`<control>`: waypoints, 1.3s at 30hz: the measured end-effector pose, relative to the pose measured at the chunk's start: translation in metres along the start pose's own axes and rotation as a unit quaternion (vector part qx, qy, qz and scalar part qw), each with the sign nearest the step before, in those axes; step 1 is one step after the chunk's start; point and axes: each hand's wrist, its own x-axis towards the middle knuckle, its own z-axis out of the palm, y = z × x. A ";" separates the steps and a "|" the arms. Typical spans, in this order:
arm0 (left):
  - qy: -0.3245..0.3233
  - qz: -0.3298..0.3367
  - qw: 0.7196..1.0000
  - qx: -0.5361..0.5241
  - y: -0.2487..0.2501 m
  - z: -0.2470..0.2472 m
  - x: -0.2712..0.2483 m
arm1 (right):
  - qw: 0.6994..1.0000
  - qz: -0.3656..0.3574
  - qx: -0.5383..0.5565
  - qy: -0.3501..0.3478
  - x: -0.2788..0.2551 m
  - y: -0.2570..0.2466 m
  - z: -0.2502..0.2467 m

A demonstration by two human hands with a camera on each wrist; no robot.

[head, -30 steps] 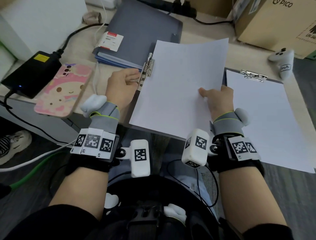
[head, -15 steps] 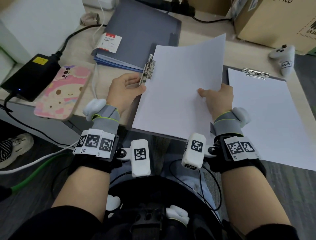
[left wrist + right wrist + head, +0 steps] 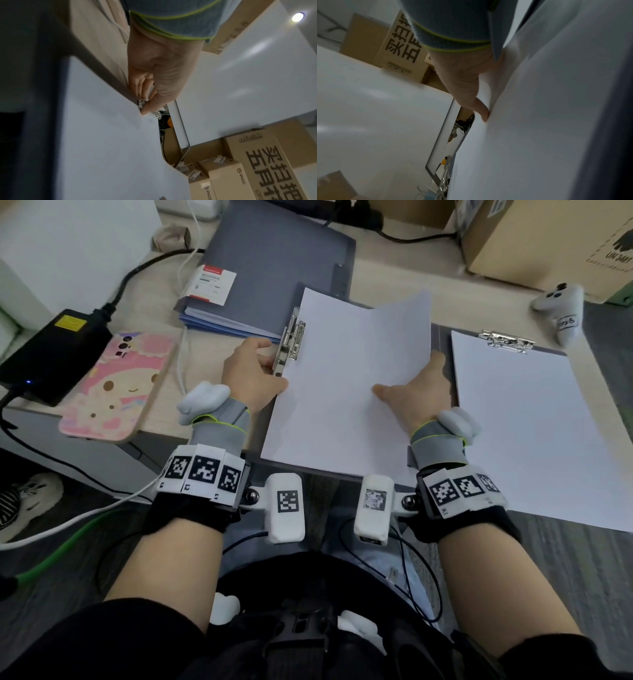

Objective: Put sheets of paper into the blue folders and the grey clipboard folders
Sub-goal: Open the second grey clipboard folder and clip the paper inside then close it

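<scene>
The desk (image 3: pixel 383 277) is a light wood surface; its near edge runs under both wrists. All positions below are given relative to the centre sheet of paper (image 3: pixel 342 385).

The centre sheet lies on a grey clipboard folder (image 3: pixel 434 337), of which only a dark strip shows along the sheet's right edge. The sheet's far right corner curls upward off the board. Beyond the sheet's far left corner lies a stack of blue folders (image 3: pixel 274 265), closed, with a white label (image 3: pixel 212 284) at its near left corner. To the right of the sheet lies a second clipboard (image 3: pixel 507 340) — a sheet is already clamped under its metal clip and overhangs the near desk edge.

Well to the left of the sheet sit a pink phone (image 3: pixel 113 385) and, beyond it, a black power adapter (image 3: pixel 51 350). Beyond the sheet to the far right stand a cardboard box (image 3: pixel 548 244) and a small white controller (image 3: pixel 561 309).

The metal clip (image 3: pixel 290 342) sits at the sheet's left edge. The left hand (image 3: pixel 250 374) is closed on this clip — thumb and fingers pinch it, as the left wrist view confirms. The right hand (image 3: pixel 421 395) grips the sheet's right edge, thumb on top, fingers hidden beneath.
</scene>
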 end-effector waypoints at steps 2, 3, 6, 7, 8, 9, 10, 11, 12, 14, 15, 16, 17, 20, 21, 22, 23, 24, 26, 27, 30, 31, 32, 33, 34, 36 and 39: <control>-0.010 -0.002 0.998 0.058 0.005 0.000 0.004 | 0.997 -0.017 -0.069 -0.009 0.001 -0.003 0.002; -0.021 -0.004 0.996 0.091 0.008 0.000 0.007 | 0.994 -0.016 -0.107 -0.011 0.003 -0.005 0.003; -0.024 -0.017 0.986 0.162 0.017 0.001 0.017 | 0.986 0.001 -0.168 -0.020 0.007 -0.006 0.005; -0.019 -0.021 0.987 0.159 0.020 0.002 0.019 | 0.984 0.002 -0.178 -0.023 0.008 -0.005 0.005; -0.014 -0.021 0.989 0.146 0.022 0.003 0.021 | 0.982 0.001 -0.186 -0.027 0.010 -0.004 0.005; -0.016 -0.021 0.991 0.130 0.026 0.005 0.021 | 0.981 0.001 -0.191 -0.029 0.011 -0.003 0.005; -0.023 -0.022 0.993 0.112 0.029 0.007 0.022 | 0.981 0.003 -0.193 -0.031 0.012 -0.002 0.004; -0.034 -0.025 0.994 0.096 0.033 0.008 0.021 | 0.980 0.005 -0.195 -0.034 0.013 -0.003 0.003; -0.045 -0.028 0.995 0.080 0.036 0.009 0.021 | 0.980 0.009 -0.197 -0.036 0.015 -0.003 0.003; -0.058 -0.035 0.996 0.054 0.040 0.012 0.023 | 0.978 0.016 -0.205 -0.041 0.019 -0.003 0.003; -0.055 -0.035 0.997 0.035 0.039 0.013 0.027 | 0.977 0.020 -0.207 -0.044 0.021 -0.001 0.004; -0.052 -0.036 0.998 0.009 0.037 0.015 0.030 | 0.977 0.022 -0.209 -0.048 0.023 0.000 0.004; -0.047 -0.041 0.998 -0.019 0.038 0.014 0.029 | 0.976 0.022 -0.210 -0.051 0.024 0.002 0.005; -0.035 -0.042 0.996 -0.063 0.039 0.010 0.024 | 0.976 0.022 -0.211 -0.052 0.026 0.004 0.006; -0.038 -0.043 0.996 -0.072 0.039 0.008 0.023 | 0.976 0.022 -0.212 -0.049 0.026 0.003 0.006; -0.042 -0.053 0.994 -0.081 0.038 0.006 0.021 | 0.976 0.022 -0.212 -0.047 0.027 0.003 0.006; -0.043 -0.058 0.994 -0.086 0.037 0.005 0.018 | 0.976 0.024 -0.212 -0.047 0.027 0.004 0.007; -0.040 -0.059 0.993 -0.090 0.035 0.006 0.017 | 0.976 0.025 -0.211 -0.047 0.027 0.004 0.007; -0.040 -0.053 0.995 -0.079 0.030 0.007 0.016 | 0.976 0.025 -0.211 -0.038 0.028 0.006 0.008; -0.042 -0.050 0.995 -0.074 0.028 0.006 0.015 | 0.977 0.024 -0.211 -0.033 0.028 0.006 0.008; -0.037 -0.072 0.993 -0.089 0.016 0.002 0.016 | 0.979 0.020 -0.201 -0.040 0.027 0.009 0.007; -0.042 -0.090 0.989 -0.106 0.013 0.000 0.016 | 0.979 0.020 -0.198 -0.044 0.027 0.009 0.007; -0.049 -0.106 0.986 -0.120 0.013 -0.002 0.014 | 0.979 0.020 -0.198 -0.045 0.026 0.009 0.007; -0.059 -0.119 0.982 -0.133 0.015 -0.004 0.010 | 0.979 0.021 -0.198 -0.042 0.026 0.010 0.007; -0.068 -0.129 0.979 -0.140 0.014 -0.005 0.009 | 0.979 0.022 -0.196 -0.040 0.026 0.010 0.007; -0.078 -0.140 0.975 -0.152 0.009 -0.006 0.011 | 0.981 0.022 -0.190 -0.036 0.026 0.010 0.009; -0.087 -0.142 0.972 -0.167 0.004 -0.007 0.012 | 0.983 0.022 -0.179 -0.027 0.026 0.011 0.010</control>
